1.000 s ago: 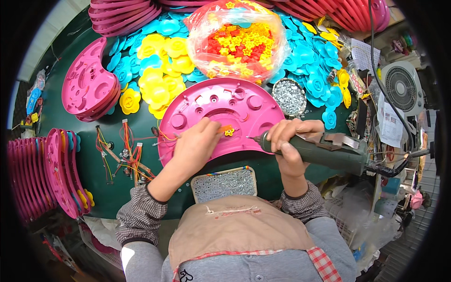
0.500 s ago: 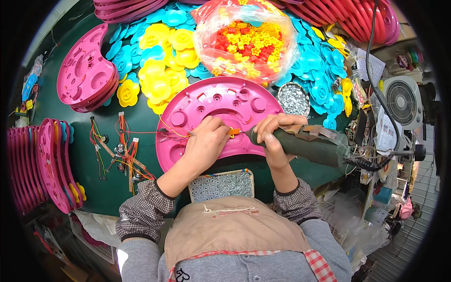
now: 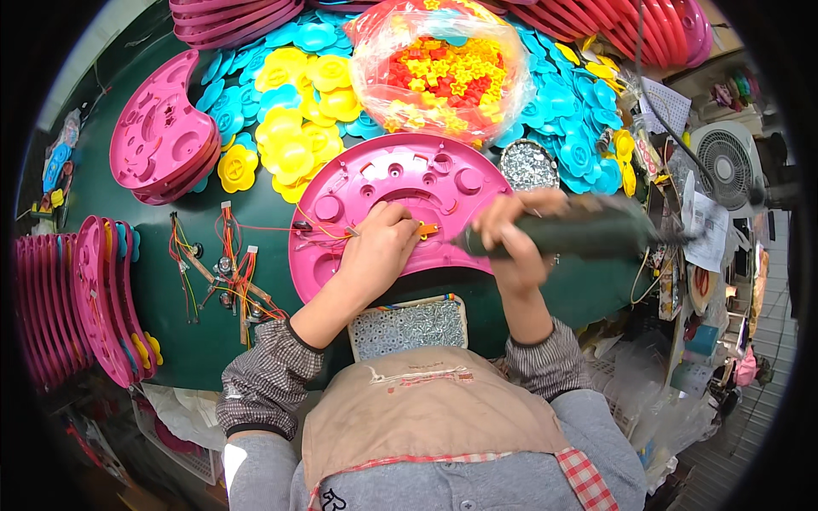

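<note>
A pink curved plastic shell (image 3: pixel 341 183) lies in front of me, its inner side with posts and round hollows facing up. My left hand (image 3: pixel 375 247) rests on it with fingers bent together beside a small orange-yellow part (image 3: pixel 428 229); what the fingertips pinch is hidden. Red and yellow wires run under this hand from the left. My right hand (image 3: pixel 518 238) is wrapped round a dark green electric screwdriver (image 3: pixel 579 232), smeared by motion. The screwdriver's front end points left, apart from the orange-yellow part.
Wired bundles (image 3: pixel 230 268) lie at left, near stacked pink shells (image 3: pixel 98 298). A screw tray (image 3: pixel 464 319) sits by my apron; a round bowl (image 3: pixel 503 162) of small metal pieces stands beyond the shell. Yellow flowers (image 3: pixel 285 145), blue flowers (image 3: pixel 575 128) and a bag (image 3: pixel 375 115) of stars lie behind.
The right hand has drawn the screwdriver back to the right, away from the orange-yellow part its tip was at. My left hand stays on the shell.
</note>
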`<state>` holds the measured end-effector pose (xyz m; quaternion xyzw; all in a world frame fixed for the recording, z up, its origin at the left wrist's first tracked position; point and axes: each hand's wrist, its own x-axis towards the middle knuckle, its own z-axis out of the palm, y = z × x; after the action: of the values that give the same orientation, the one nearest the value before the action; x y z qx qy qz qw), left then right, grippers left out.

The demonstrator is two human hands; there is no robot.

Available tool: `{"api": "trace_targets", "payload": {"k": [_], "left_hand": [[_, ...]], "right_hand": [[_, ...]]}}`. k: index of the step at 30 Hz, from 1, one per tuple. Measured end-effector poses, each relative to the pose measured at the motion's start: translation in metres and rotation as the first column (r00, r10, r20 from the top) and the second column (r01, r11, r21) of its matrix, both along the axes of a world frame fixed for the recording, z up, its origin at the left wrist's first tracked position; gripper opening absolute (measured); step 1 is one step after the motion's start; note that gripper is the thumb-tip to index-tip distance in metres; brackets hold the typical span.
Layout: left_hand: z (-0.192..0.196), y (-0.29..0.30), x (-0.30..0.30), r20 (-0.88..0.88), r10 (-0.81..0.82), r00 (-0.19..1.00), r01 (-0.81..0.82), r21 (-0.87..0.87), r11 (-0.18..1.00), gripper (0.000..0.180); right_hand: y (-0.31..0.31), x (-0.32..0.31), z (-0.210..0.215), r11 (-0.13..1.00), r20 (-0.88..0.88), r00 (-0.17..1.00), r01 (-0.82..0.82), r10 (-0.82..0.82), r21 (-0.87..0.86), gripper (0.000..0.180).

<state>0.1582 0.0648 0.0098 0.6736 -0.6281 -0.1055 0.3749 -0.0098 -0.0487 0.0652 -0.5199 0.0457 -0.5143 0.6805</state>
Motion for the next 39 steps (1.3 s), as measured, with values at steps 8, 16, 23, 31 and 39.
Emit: {"api": "trace_targets", "payload": {"k": [8, 16, 23, 31, 39], "left_hand": [[0.021, 0.042, -0.028, -0.003, -0.21, 0.978, 0.209, -0.096, 0.973, 0.027], [0.019, 0.051, -0.051, -0.006, -0.239, 0.971, 0.239, -0.011, 0.971, 0.025], [0.022, 0.045, -0.042, -0.08, -0.262, 0.962, 0.25, -0.129, 0.96, 0.026], [0.02, 0.045, -0.032, -0.123, -0.326, 0.937, 0.302, -0.176, 0.937, 0.026], [0.024, 0.041, -0.025, -0.03, -0.309, 0.95, 0.288, -0.292, 0.912, 0.023]], "right_hand": [[0.059, -0.061, -0.007, 0.987, -0.285, 0.952, -0.138, 0.11, -0.079, 0.04], [0.047, -0.067, 0.021, 0.989, -0.137, 0.982, -0.139, 0.13, -0.059, 0.042], [0.043, -0.064, 0.041, 0.994, -0.066, 0.996, -0.072, 0.067, -0.081, 0.042], [0.045, -0.057, 0.043, 0.994, -0.068, 0.994, -0.088, 0.084, -0.059, 0.042], [0.047, -0.046, 0.042, 0.997, -0.04, 0.996, -0.075, 0.074, -0.025, 0.042]]}}
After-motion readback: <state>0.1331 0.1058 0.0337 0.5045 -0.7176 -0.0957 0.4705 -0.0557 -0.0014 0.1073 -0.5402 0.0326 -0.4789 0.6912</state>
